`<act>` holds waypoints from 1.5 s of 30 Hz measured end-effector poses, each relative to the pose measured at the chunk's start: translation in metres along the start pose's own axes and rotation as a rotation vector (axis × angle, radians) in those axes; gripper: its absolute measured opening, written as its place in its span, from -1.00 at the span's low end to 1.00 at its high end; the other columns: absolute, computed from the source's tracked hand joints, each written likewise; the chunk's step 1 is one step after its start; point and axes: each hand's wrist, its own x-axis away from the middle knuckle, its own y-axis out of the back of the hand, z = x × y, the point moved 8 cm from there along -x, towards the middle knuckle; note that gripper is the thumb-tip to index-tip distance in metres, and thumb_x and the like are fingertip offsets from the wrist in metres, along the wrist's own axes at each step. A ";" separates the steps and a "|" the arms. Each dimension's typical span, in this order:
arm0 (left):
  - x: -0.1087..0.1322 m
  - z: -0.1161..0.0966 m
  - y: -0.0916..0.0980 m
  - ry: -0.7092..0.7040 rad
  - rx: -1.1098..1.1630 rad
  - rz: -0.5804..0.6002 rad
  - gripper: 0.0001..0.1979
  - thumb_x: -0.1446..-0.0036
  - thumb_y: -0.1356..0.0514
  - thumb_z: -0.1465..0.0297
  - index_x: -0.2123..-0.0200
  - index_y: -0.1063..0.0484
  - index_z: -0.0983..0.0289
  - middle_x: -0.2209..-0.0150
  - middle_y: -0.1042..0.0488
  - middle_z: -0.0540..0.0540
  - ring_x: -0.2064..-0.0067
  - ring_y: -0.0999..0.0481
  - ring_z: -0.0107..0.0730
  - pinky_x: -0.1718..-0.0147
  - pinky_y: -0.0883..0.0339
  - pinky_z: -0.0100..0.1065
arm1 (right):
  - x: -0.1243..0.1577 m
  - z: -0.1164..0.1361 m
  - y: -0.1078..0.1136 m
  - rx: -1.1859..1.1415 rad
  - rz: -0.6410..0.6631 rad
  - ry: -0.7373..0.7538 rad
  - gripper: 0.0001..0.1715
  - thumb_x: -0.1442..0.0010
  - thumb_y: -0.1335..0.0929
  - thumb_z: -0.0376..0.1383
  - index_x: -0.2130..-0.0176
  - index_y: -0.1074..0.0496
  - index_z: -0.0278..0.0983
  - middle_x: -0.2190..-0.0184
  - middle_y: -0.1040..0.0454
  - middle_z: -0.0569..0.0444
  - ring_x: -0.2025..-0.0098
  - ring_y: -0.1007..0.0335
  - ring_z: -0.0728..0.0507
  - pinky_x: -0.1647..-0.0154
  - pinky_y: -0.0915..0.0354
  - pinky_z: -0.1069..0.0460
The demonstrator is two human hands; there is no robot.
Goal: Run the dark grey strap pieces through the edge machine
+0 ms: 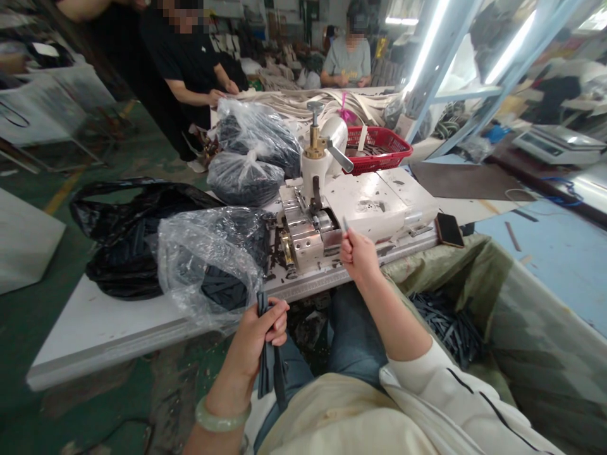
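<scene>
My left hand [268, 325] is closed round a small bundle of dark strips [266, 373], which hang down over my lap. Close to the machine's front, my right hand [358, 253] is pinched on a short, thin strip [346, 224] whose tip points up. The white machine [374, 202] has a metal roller part, a brass fitting and a lever on top. Left of it, an open clear plastic bag [190, 253] holds more dark strips [222, 287].
A black bag [121, 265] and tied clear bags [246, 180] sit on the left. Behind the machine is a red basket [403, 148]; a phone [449, 229] lies at its right end. A green sack [512, 303] with strips stands at my right. Other people work beyond.
</scene>
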 end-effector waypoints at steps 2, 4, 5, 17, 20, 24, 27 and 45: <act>0.001 0.001 0.000 0.002 0.007 0.012 -0.71 0.07 -0.38 0.29 0.44 -0.34 0.30 0.68 -0.20 -0.18 0.70 -0.02 -0.75 0.73 0.03 -0.60 | 0.016 0.037 0.059 -0.134 -0.137 0.209 -0.71 -0.10 -0.40 -0.11 0.43 -0.33 -0.25 0.72 -0.15 0.29 0.73 -0.04 0.09 0.77 -0.04 0.19; 0.000 0.004 -0.001 0.011 0.006 0.027 -0.68 0.08 -0.39 0.27 0.44 -0.31 0.28 0.68 -0.21 -0.18 0.70 -0.01 -0.74 0.73 0.02 -0.60 | 0.044 0.065 0.131 -0.328 -0.308 0.399 -0.66 -0.16 -0.32 -0.02 0.27 -0.38 -0.24 0.53 -0.36 0.16 0.53 -0.34 0.02 0.56 -0.34 0.15; -0.001 0.006 -0.003 0.023 0.002 0.045 -0.67 0.08 -0.39 0.27 0.44 -0.30 0.28 0.68 -0.21 -0.18 0.70 -0.02 -0.74 0.72 0.01 -0.59 | 0.058 0.068 0.162 -0.397 -0.373 0.394 -0.51 -0.18 -0.23 0.08 0.18 -0.38 -0.26 0.38 -0.44 0.04 0.36 -0.44 -0.05 0.45 -0.44 0.07; 0.002 0.045 -0.066 0.157 -0.194 0.339 -0.69 0.04 -0.37 0.31 0.37 -0.30 0.28 0.68 -0.26 -0.16 0.69 -0.08 -0.68 0.70 -0.13 -0.53 | 0.117 -0.041 0.000 0.486 0.390 0.009 -0.75 0.01 -0.49 -0.16 0.30 -0.58 -0.24 0.42 -0.51 0.06 0.41 -0.36 -0.05 0.36 -0.30 0.06; 0.007 0.046 -0.055 0.148 -0.203 0.289 -0.69 0.04 -0.37 0.31 0.35 -0.29 0.28 0.67 -0.25 -0.16 0.68 -0.08 -0.67 0.70 -0.14 -0.51 | 0.115 -0.037 -0.024 0.706 0.413 0.161 -0.83 0.02 -0.49 -0.20 0.50 -0.55 -0.27 0.55 -0.45 0.09 0.46 -0.32 -0.05 0.43 -0.24 0.06; 0.010 0.045 -0.044 0.158 -0.204 0.253 -0.69 0.05 -0.37 0.30 0.42 -0.29 0.30 0.65 -0.25 -0.14 0.66 -0.10 -0.67 0.67 -0.16 -0.50 | 0.118 -0.040 -0.026 0.809 0.355 0.169 -0.83 -0.02 -0.45 -0.24 0.53 -0.55 -0.29 0.58 -0.46 0.07 0.51 -0.32 -0.05 0.50 -0.21 0.07; 0.010 0.047 -0.043 0.166 -0.218 0.245 -0.69 0.06 -0.37 0.29 0.41 -0.30 0.30 0.66 -0.25 -0.14 0.66 -0.09 -0.67 0.67 -0.16 -0.50 | 0.120 -0.044 -0.024 0.814 0.332 0.100 -0.81 -0.04 -0.43 -0.22 0.48 -0.57 -0.31 0.56 -0.51 0.05 0.52 -0.35 -0.06 0.53 -0.22 0.07; 0.008 0.028 -0.021 0.177 -0.136 0.172 -0.71 -0.03 -0.32 0.24 0.34 -0.40 0.36 0.63 -0.24 -0.13 0.66 -0.01 -0.74 0.69 0.00 -0.58 | 0.082 -0.040 0.022 0.152 -0.053 -0.142 -0.67 0.26 -0.59 -0.19 0.53 -0.53 -0.34 0.67 -0.47 0.14 0.64 -0.35 0.07 0.60 -0.32 0.19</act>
